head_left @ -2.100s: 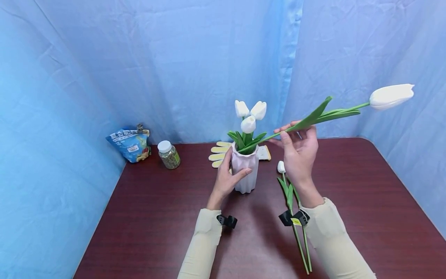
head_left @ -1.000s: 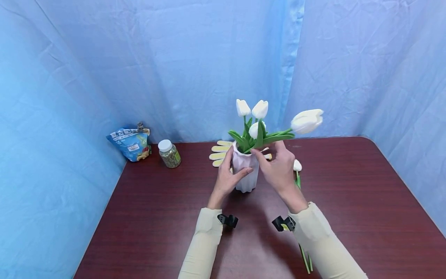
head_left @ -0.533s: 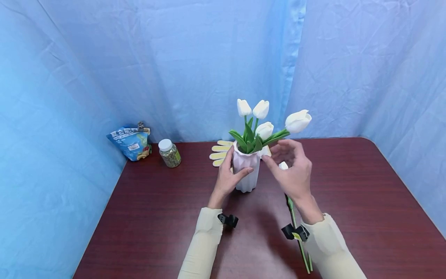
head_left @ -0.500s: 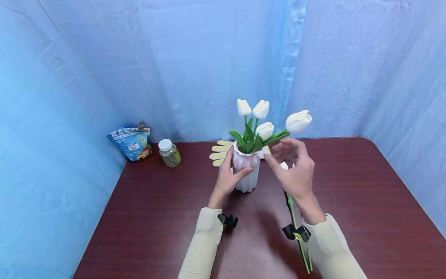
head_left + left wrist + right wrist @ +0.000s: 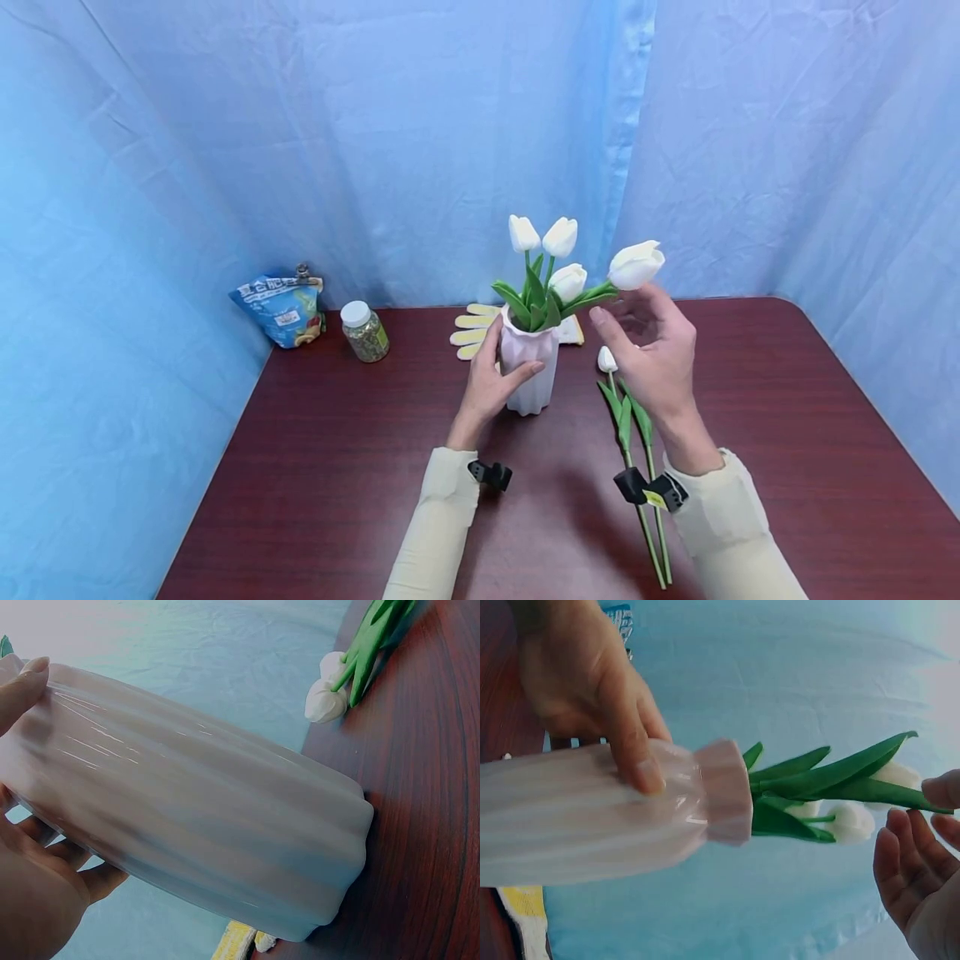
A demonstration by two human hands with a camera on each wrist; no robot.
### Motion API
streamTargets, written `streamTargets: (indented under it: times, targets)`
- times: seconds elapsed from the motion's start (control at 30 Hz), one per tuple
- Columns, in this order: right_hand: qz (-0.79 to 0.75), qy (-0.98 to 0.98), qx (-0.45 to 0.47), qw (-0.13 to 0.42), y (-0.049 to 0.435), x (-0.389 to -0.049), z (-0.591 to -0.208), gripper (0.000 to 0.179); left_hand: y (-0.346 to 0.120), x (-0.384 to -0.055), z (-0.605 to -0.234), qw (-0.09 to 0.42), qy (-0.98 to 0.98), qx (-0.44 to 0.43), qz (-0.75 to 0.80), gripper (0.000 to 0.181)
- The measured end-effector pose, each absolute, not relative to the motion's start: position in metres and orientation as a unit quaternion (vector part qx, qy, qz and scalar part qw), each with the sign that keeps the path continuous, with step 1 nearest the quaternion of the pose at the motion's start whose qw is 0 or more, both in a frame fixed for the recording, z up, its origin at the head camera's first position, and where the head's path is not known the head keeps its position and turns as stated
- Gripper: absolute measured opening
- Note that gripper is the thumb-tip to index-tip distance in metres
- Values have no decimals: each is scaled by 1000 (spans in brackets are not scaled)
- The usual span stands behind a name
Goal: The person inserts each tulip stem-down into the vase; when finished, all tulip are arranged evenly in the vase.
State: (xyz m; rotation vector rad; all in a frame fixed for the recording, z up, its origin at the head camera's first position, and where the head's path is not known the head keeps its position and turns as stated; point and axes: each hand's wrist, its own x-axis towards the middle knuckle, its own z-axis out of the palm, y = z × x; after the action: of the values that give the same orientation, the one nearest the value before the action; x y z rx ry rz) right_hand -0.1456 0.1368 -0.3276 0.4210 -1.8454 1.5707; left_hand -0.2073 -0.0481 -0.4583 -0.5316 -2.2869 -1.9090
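My left hand [image 5: 491,379] grips the pale pink fluted vase [image 5: 529,375] from its left side, thumb across the front. In the left wrist view the vase's scalloped base stands on the table. Several white tulips [image 5: 523,234] with green leaves rise from its mouth. One tulip [image 5: 636,265] leans far to the right. My right hand [image 5: 660,358] is beside this leaning bloom, thumb and fingers apart and loosely bent. In the right wrist view, a leaf tip of that tulip reaches between the right thumb [image 5: 941,791] and fingers. Two more tulips [image 5: 625,425] lie on the table under the right forearm.
A yellow-and-white work glove [image 5: 468,333] lies behind the vase. To the left stand a white-capped jar [image 5: 365,332] of dark granules and a clipped blue pouch [image 5: 279,310]. Blue curtains [image 5: 390,150] surround the dark red wooden table [image 5: 337,467].
My right hand brought the fourth tulip to the vase, lowered its stem inside and let go, then drew back to the right. My left hand has stayed on the vase.
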Motion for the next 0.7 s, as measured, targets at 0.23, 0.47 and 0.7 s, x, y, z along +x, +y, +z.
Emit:
streamTargets:
  times: [0.23, 0.47, 0.7]
  targets:
    - [571, -713, 213, 346, 125, -144, -327, 30, -48, -208, -460, 65, -754, -178, -629, 96]
    - [555, -712, 228, 364, 119, -136, -327, 34, -48, -208, -459, 53, -754, -170, -632, 91]
    - [540, -721, 199, 385, 122, -132, -333, 28, -47, -209, -457, 40, -752, -162, -638, 93]
